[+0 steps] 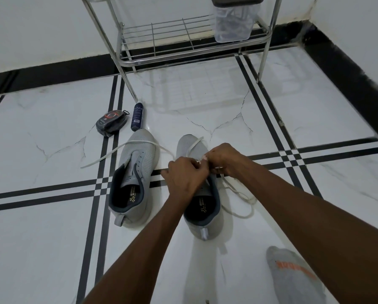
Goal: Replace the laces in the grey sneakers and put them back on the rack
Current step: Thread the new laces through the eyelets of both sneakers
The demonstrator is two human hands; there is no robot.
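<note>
Two grey sneakers stand side by side on the tiled floor, toes pointing away from me. The left sneaker [132, 178] has no lace in its eyelets. A white lace [117, 150] lies across its toe and runs to my hands. Over the right sneaker [202, 218], my left hand [184, 179] and my right hand [224, 159] meet above the eyelets, both pinching the white lace. Another white lace [240, 198] lies looped on the floor to the right of that shoe. The metal shoe rack [183, 40] stands against the far wall.
A dark polish case [111, 123] and a dark blue spray can [137, 116] lie on the floor left of the rack's front leg. A clear plastic container [234, 20] sits on the rack's lower shelf. My foot in a grey sock [293, 273] rests at the bottom right.
</note>
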